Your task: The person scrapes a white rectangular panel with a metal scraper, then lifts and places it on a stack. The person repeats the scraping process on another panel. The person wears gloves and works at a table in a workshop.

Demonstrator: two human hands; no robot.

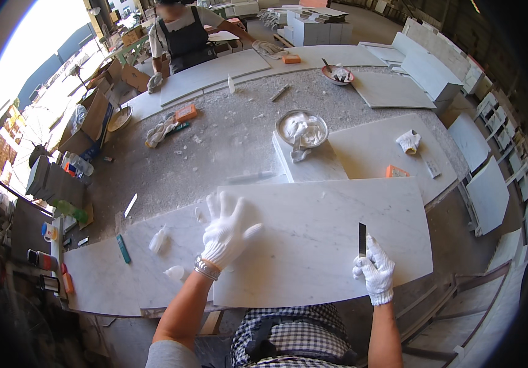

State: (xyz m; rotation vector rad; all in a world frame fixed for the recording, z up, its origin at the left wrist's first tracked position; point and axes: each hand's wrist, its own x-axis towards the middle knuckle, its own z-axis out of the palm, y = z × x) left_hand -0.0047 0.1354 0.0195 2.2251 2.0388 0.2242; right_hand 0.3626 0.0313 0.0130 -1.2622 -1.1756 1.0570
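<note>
A pale grey-veined marble slab (313, 245) lies in front of me at the table's near edge. My left hand (230, 224), in a white knit glove, lies flat on the slab's left part with its fingers spread. My right hand (375, 270), gloved too, is closed round a narrow dark flat blade (362, 239) that points away from me over the slab's right side. The lower end of the blade is hidden in the fingers. Beyond the slab, a metal bowl (304, 129) of white paste with a spatula (298, 147) in it stands on stacked slab pieces.
Left of my hand lie a clear plastic bottle (158, 239) and a green cutter (123, 249). An orange block (397, 171) and a crumpled white glove (408, 142) sit at the right. Across the dusty table a person (185, 37) in gloves touches another slab (215, 75). Slabs (488, 190) lean at far right.
</note>
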